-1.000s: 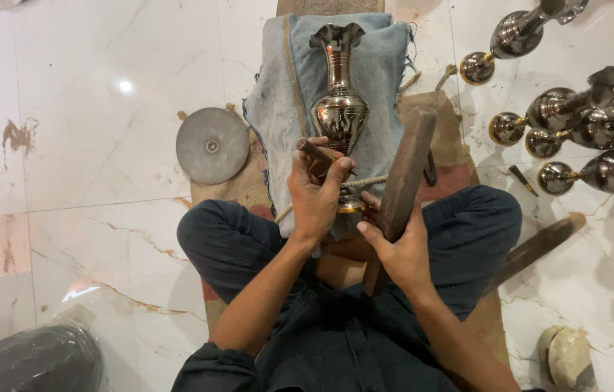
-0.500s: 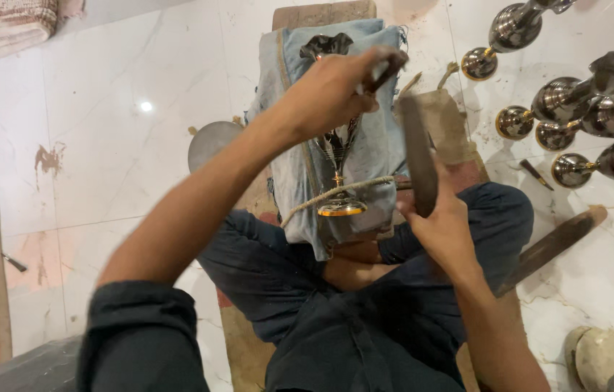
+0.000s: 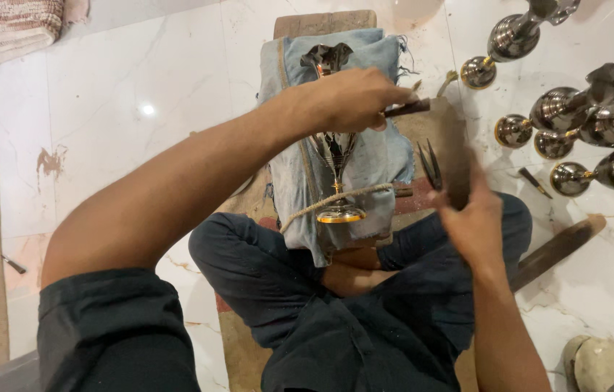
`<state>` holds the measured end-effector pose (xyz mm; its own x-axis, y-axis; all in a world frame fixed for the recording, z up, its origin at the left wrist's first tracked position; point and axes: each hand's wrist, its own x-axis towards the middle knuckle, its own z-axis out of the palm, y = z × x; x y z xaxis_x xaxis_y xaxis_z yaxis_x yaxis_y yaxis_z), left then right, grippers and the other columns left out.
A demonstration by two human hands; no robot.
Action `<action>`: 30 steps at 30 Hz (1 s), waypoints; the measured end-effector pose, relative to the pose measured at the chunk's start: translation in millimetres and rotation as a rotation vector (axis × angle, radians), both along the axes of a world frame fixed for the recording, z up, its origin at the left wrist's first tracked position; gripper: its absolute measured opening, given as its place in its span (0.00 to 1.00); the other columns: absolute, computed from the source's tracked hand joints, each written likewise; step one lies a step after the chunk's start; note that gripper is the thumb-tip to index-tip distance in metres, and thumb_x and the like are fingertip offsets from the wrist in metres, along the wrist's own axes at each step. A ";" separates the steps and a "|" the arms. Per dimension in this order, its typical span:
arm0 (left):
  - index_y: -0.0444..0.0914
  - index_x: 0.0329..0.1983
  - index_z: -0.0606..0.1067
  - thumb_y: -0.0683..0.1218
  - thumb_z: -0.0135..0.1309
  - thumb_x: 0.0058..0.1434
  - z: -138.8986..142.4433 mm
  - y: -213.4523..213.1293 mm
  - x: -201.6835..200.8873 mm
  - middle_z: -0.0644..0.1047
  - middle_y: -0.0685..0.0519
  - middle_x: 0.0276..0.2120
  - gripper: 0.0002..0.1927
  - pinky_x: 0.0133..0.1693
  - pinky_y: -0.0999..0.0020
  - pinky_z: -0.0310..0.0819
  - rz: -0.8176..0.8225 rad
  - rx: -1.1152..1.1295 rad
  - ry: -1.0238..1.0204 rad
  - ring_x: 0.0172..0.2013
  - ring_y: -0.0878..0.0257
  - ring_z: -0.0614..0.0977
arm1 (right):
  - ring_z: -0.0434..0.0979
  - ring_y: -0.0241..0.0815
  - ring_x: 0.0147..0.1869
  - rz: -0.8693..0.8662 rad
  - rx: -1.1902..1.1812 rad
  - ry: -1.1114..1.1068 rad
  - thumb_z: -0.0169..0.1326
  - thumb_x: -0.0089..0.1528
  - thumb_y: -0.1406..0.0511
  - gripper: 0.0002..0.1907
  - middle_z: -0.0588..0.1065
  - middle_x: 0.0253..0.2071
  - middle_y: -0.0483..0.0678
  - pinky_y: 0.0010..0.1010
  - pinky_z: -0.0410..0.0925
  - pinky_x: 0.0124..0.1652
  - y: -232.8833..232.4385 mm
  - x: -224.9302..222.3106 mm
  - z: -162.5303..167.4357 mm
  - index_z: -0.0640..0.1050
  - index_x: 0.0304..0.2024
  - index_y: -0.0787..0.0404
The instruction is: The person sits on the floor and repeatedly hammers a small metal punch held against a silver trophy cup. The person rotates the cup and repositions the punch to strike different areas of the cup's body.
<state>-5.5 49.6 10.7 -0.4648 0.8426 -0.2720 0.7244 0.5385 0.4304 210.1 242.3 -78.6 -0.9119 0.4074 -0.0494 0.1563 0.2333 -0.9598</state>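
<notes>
the left hand [image 3: 354,98] is clenched around a dark-handled tool [image 3: 406,109] above the metal vase [image 3: 334,145] — the vase lies on a blue cloth [image 3: 379,156] in front of the crossed legs, a rope [image 3: 336,197] across its stem. the right hand [image 3: 475,218] is blurred — cannot tell its grip. more vases [image 3: 575,116] lie on the floor [image 3: 140,87].

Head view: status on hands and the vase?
Left hand grips dark-handled tool. Right hand blurred, open. Engraved metal vase on blue cloth, roped down.
</notes>
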 end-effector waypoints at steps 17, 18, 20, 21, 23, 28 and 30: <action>0.50 0.57 0.78 0.44 0.65 0.54 25.3 -2.2 -0.5 0.83 0.49 0.37 0.25 0.41 0.51 0.76 -0.274 -0.095 0.011 0.39 0.52 0.84 | 0.81 0.46 0.45 0.031 0.482 0.054 0.66 0.58 0.75 0.49 0.77 0.43 0.56 0.40 0.73 0.44 -51.9 42.9 -18.4 0.55 0.76 0.59; 0.47 0.55 0.79 0.44 0.66 0.54 23.5 -3.8 -0.3 0.83 0.48 0.37 0.23 0.41 0.51 0.76 -0.296 -0.057 0.033 0.39 0.52 0.83 | 0.80 0.45 0.42 -0.036 0.233 0.077 0.64 0.60 0.74 0.47 0.76 0.42 0.55 0.38 0.74 0.42 -51.0 42.6 -16.5 0.55 0.76 0.60; 0.42 0.51 0.80 0.44 0.66 0.55 19.8 -7.5 -3.4 0.83 0.47 0.37 0.19 0.42 0.50 0.75 -0.341 0.020 0.088 0.41 0.51 0.83 | 0.78 0.43 0.38 -0.169 -0.264 0.130 0.61 0.63 0.72 0.43 0.74 0.39 0.53 0.35 0.75 0.39 -48.4 40.5 -11.5 0.54 0.75 0.61; 0.42 0.51 0.80 0.43 0.65 0.56 17.0 -8.4 -4.2 0.84 0.48 0.37 0.19 0.43 0.51 0.75 -0.313 0.034 0.070 0.40 0.52 0.84 | 0.79 0.45 0.39 -0.095 -0.013 0.079 0.62 0.61 0.73 0.45 0.75 0.39 0.54 0.37 0.75 0.40 -45.9 38.8 -8.0 0.54 0.76 0.60; 0.43 0.51 0.80 0.42 0.64 0.56 10.6 -11.1 -5.5 0.84 0.49 0.37 0.18 0.45 0.52 0.75 -0.253 0.060 0.029 0.39 0.56 0.85 | 0.82 0.47 0.40 0.059 0.486 -0.028 0.64 0.57 0.74 0.50 0.78 0.37 0.55 0.40 0.74 0.42 -39.4 34.2 0.6 0.54 0.76 0.59; 0.40 0.56 0.78 0.39 0.62 0.57 -6.8 -25.1 -7.6 0.84 0.48 0.38 0.22 0.44 0.54 0.77 -0.139 0.300 0.017 0.38 0.56 0.85 | 0.82 0.51 0.45 0.064 0.328 -0.071 0.64 0.62 0.70 0.45 0.78 0.45 0.56 0.40 0.75 0.46 -17.3 11.9 32.9 0.57 0.77 0.58; 0.39 0.56 0.77 0.39 0.59 0.60 -14.9 -34.2 -4.5 0.83 0.48 0.39 0.20 0.44 0.55 0.78 -0.073 0.390 0.039 0.38 0.57 0.84 | 0.83 0.53 0.47 0.045 0.348 -0.175 0.65 0.60 0.67 0.46 0.78 0.48 0.59 0.39 0.76 0.48 -4.4 -1.3 52.5 0.55 0.76 0.58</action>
<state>-10.0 15.4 -4.2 -0.4032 0.9105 0.0916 0.7746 0.2863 0.5639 208.7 237.9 -26.1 -0.9192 0.3872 -0.0722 0.2932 0.5501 -0.7820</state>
